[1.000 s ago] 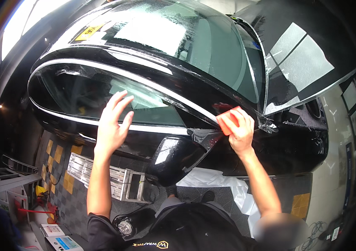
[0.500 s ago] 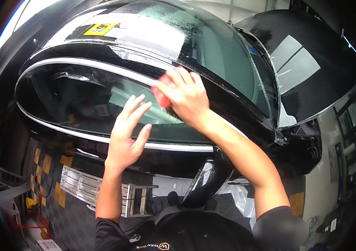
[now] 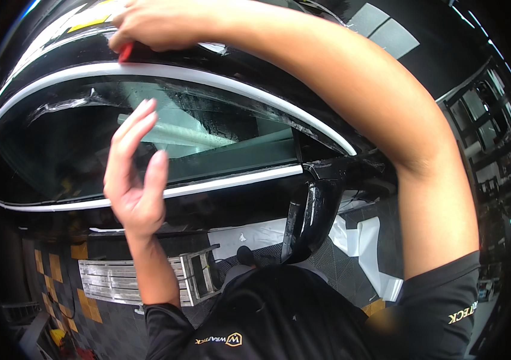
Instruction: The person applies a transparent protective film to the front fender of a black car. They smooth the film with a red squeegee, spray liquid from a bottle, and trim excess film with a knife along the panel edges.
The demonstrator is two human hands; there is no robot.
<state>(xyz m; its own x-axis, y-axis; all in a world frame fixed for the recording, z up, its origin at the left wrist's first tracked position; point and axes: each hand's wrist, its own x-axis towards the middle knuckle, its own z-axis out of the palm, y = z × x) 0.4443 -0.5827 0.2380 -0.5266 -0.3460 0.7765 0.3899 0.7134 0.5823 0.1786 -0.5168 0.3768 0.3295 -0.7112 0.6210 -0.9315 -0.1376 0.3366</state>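
Note:
My right hand (image 3: pixel 162 25) is closed around a red squeegee (image 3: pixel 126 53), most of which the fingers cover. It presses on the black roof edge of a car, just above the light-coloured trim (image 3: pixel 207 76) that curves around the side window. In front of the dark side window (image 3: pixel 249 135), my left hand (image 3: pixel 137 186) is raised with its fingers stretched and thumb apart, holding nothing; I cannot tell whether it touches the glass. Wet streaks and some wrinkled reflections show on the glass.
The black side mirror (image 3: pixel 321 207) juts out toward my body. Below the door stands a metal step platform (image 3: pixel 108 279) on the tiled floor (image 3: pixel 51 300). Pale sheeting (image 3: pixel 370 243) lies to the right of the mirror. A yellow sticker (image 3: pixel 90 21) is on the roof.
My right hand has swept left and away along the roof edge with the red squeegee. My left hand has shifted left and slightly nearer. The whole view has also shifted.

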